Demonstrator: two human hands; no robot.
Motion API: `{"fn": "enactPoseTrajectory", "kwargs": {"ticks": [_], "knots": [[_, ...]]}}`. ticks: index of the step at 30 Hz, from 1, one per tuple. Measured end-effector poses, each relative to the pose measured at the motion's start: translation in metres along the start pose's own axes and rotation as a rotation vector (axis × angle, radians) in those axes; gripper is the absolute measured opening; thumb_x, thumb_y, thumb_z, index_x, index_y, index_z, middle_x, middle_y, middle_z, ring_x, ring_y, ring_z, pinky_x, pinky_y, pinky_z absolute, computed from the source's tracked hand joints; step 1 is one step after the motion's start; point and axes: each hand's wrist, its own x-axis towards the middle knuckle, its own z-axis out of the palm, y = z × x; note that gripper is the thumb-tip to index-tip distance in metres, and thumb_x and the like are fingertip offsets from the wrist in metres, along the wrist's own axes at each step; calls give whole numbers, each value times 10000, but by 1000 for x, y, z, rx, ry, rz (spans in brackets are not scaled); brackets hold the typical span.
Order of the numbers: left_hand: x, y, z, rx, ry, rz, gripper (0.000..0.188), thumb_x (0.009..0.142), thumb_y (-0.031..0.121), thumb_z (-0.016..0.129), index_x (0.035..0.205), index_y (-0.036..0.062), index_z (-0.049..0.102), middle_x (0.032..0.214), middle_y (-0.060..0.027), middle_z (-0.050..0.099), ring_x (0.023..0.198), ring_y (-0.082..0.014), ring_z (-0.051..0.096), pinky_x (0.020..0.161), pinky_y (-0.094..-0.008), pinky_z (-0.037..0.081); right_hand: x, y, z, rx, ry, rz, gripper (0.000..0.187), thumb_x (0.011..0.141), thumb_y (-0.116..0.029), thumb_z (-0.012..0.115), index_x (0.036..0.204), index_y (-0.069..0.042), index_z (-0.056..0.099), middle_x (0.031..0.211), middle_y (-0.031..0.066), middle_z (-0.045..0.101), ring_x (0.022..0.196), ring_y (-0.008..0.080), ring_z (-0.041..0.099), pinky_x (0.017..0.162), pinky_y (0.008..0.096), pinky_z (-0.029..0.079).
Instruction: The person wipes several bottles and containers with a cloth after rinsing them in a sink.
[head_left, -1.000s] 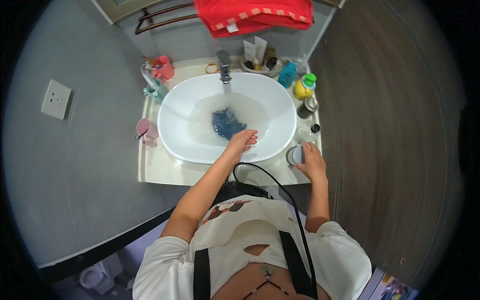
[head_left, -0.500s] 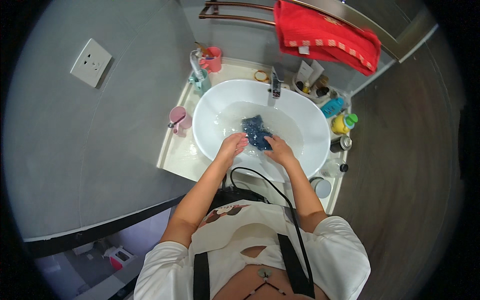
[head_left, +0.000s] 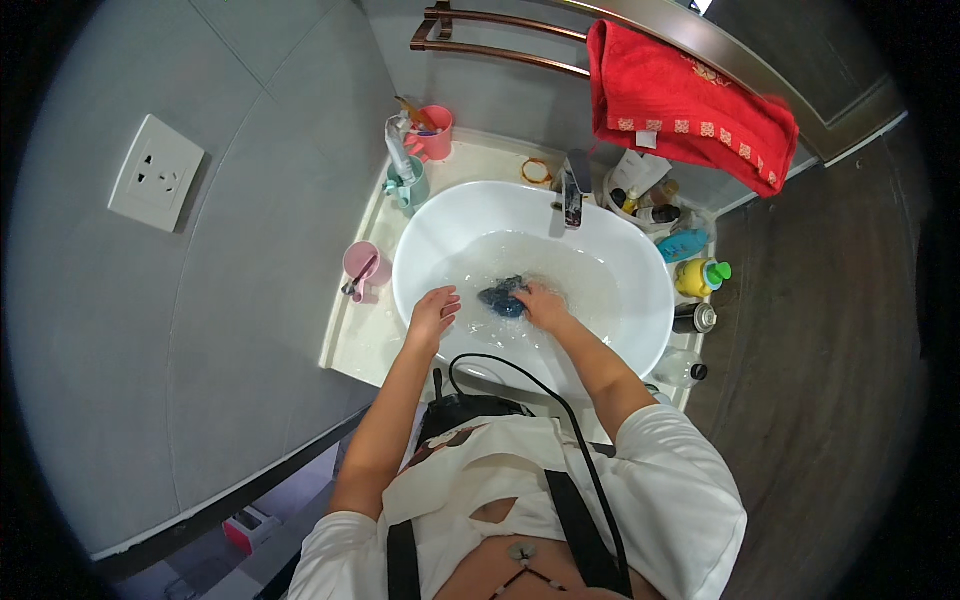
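Right hand (head_left: 545,305) clutches a bunched blue cloth (head_left: 502,296), no clear long axis; left hand (head_left: 433,315) spread.

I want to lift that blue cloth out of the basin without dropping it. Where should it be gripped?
Best at the bunched middle of the blue cloth, from above. It lies wadded in the water of the white basin, the right hand already on it; the left hand could close in from the left.

Both arms are reaching forward, bent a little at the elbows. The left hand (head_left: 433,312) is lying open with fingers loosely spread. The right hand (head_left: 541,303) is curling its fingers down.
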Motion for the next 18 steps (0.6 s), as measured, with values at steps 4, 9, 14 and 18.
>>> {"fn": "enactPoseTrajectory", "kwargs": {"ticks": [4, 9, 14, 18], "knots": [[16, -3, 3, 15, -32, -33, 303, 889, 277, 466, 1111, 81, 534, 977, -28, 574, 889, -125, 546, 786, -277, 414, 16, 12, -14, 391, 184, 139, 338, 657, -32, 574, 977, -136, 604, 1066, 111, 525, 1021, 282, 501, 870, 351, 420], [24, 1, 21, 115, -60, 19, 369, 873, 354, 494, 1148, 109, 508, 1051, -40, 554, 980, -137, 510, 808, -306, 406, 5, -11, -74, 682, 346, -59, 334, 624, 8, 526, 926, -108, 607, 1006, 115, 522, 976, 284, 510, 849, 337, 420], [17, 28, 62, -87, -58, -61, 491, 850, 480, 489, 1204, 142, 446, 1129, -56, 516, 1055, -189, 483, 877, -428, 372, -18, -54, -137, 848, 432, -228, 365, 597, 45, 485, 920, -65, 615, 1026, 124, 512, 996, 278, 506, 869, 320, 401], [9, 48, 76, -263, -382, -189, 467, 872, 522, 397, 1126, 142, 486, 1076, -79, 547, 962, -217, 554, 810, -425, 454, -21, -76, -151, 1095, 460, -297, 439, 598, 61, 451, 992, -67, 597, 1146, 129, 452, 1106, 262, 434, 947, 323, 334]]}}
